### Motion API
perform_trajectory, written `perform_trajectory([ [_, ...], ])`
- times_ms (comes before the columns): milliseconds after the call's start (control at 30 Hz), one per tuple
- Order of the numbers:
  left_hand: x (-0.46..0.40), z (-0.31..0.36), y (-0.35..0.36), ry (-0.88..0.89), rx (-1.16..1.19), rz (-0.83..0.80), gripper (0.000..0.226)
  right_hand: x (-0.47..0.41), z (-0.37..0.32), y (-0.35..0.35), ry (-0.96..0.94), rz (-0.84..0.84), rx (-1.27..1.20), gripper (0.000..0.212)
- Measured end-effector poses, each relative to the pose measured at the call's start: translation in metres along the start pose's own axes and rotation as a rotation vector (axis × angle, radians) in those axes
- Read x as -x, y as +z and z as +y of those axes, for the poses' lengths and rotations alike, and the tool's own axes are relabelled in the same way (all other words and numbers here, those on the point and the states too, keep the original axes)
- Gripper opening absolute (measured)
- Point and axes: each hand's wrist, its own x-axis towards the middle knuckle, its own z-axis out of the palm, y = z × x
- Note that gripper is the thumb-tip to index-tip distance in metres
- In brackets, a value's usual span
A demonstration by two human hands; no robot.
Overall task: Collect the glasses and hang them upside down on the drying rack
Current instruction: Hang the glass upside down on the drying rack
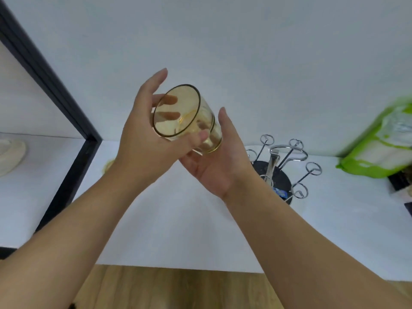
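Note:
An amber-tinted glass with a dark rim is held in the air above the white table, tilted with its open mouth toward me. My left hand grips it around the side, thumb across the front. My right hand cups its base from below and the right, palm up. The drying rack, a chrome stand with several ring-tipped prongs on a dark round base, stands on the table to the right of my hands. No glass hangs on it. A second yellowish glass peeks out behind my left wrist.
A black frame runs diagonally at the left with a cream object beyond it. A green and white packet lies at the far right by dark items. The white table's front edge meets a wooden floor.

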Motion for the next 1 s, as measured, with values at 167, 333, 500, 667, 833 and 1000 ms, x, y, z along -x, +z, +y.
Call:
perform_trajectory([
  [167, 0.017, 0.029, 0.037, 0.052, 0.086, -0.094, 0.104, 0.053, -0.035, -0.031, -0.092, -0.053, -0.014, 0.052],
  [333, 0.036, 0.03, 0.079, -0.077, 0.242, -0.017, 0.061, 0.113, -0.082, -0.083, -0.287, 0.033, 0.189, 0.031],
  [500, 0.076, -0.014, 0.138, -0.15, -0.199, -0.107, 0.046, 0.166, -0.12, -0.139, -0.516, 0.306, 0.346, 0.031],
  [667, 0.091, -0.041, 0.183, -0.168, -0.389, -0.244, 0.069, 0.192, -0.126, -0.173, -0.711, 0.468, 0.591, 0.05],
  [833, 0.078, -0.049, 0.199, -0.17, -0.448, -0.21, 0.052, 0.183, -0.117, -0.186, -0.779, 0.497, 0.798, 0.056],
  [1000, 0.061, -0.061, 0.185, -0.17, -0.405, -0.234, 0.044, 0.164, -0.102, -0.188, -0.745, 0.483, 0.954, 0.07],
])
